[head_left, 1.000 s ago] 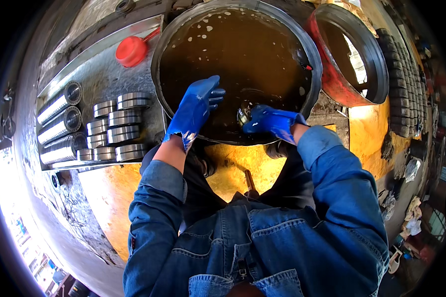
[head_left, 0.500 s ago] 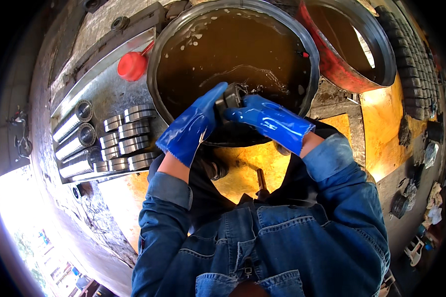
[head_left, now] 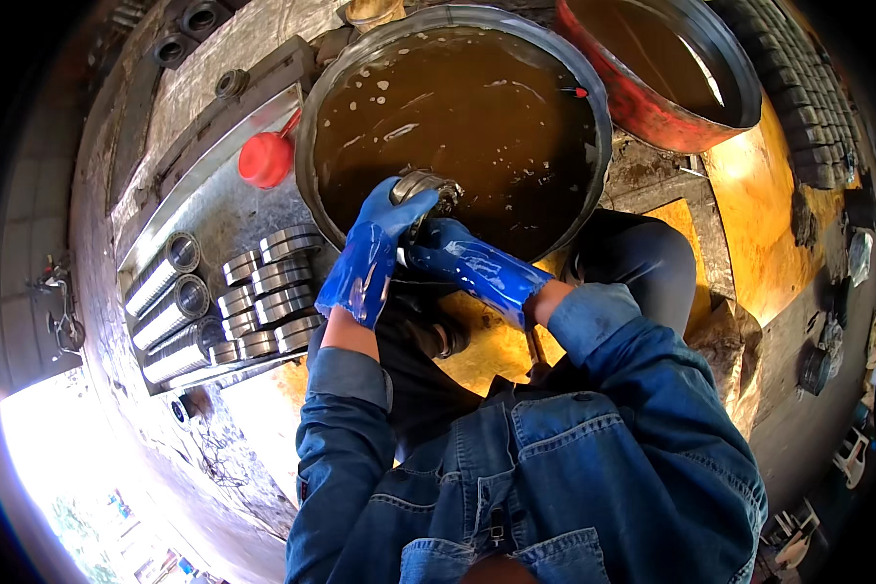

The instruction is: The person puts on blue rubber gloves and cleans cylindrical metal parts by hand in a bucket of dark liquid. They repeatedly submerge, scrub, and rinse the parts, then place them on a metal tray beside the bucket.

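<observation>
My left hand [head_left: 380, 238], in a wet blue rubber glove, is wrapped round a shiny metal bearing [head_left: 420, 187] over the near rim of a round tub [head_left: 602, 165] of brown liquid. Just below it, my right hand [head_left: 462, 261], gloved alike, is closed, its fingers pointing left. A small bit of metal shows at its fingertips, too hidden to name. Left of the tub, a metal tray [head_left: 209, 161] carries stacked steel bearing rings [head_left: 280, 274] and rows of thin rings [head_left: 170, 313].
A red dipper [head_left: 266, 159] lies in the tray against the tub. At the far right stands a red drum [head_left: 642, 102] of liquid beside stacked dark rings [head_left: 793, 102]. A small red-tipped object [head_left: 580, 92] is at the tub's right inner side. Yellow sheeting [head_left: 764, 229] covers the floor.
Both hands have shifted left with the bearing. My right hand has dropped from the bearing's side to below it, and the bearing is tilted differently in my left. The view has turned slightly.
</observation>
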A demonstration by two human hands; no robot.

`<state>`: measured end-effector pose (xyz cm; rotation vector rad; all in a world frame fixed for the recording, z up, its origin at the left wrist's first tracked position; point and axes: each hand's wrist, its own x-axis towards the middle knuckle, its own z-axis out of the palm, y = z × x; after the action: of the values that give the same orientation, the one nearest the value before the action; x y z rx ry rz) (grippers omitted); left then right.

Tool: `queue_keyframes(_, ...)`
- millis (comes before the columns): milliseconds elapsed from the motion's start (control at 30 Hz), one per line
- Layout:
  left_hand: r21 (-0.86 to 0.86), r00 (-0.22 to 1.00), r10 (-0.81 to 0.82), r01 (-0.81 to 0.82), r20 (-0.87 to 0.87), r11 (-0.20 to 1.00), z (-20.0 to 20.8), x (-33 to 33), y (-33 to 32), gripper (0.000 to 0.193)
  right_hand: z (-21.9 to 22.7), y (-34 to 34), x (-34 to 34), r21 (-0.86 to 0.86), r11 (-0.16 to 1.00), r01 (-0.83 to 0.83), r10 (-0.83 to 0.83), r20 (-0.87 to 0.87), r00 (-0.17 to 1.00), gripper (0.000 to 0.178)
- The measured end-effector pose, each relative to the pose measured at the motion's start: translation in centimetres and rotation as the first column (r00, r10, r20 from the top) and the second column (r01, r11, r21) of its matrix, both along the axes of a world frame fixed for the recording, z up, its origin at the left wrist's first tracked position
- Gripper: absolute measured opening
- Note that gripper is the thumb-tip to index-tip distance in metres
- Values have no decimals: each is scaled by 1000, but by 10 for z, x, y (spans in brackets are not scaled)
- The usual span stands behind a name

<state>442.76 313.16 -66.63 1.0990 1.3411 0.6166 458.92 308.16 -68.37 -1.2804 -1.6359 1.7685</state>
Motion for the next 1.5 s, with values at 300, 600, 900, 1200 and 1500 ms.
queue_keyframes(300,79,720,32,31,-693,996,24,11,-9,78,-33,31,-5,374,909,-186,265,-170,949,41)
queue_keyframes(600,-199,631,-225,112,-743,974,33,-11,0,101,9,25,9,-739,662,-127,-264,-388,883,29)
queue_keyframes(900,-119,593,-155,99,-790,988,39,6,1,79,-33,12,-13,140,987,84,-63,-150,987,28)
queue_keyframes(1200,-75,634,-128,109,-763,991,50,4,-4,81,7,26,9,-317,937,-147,141,-41,989,29)
queue_keyframes(1500,-129,659,-160,97,-734,987,27,-10,3,90,-53,19,-26,109,992,67,-55,-109,992,30)
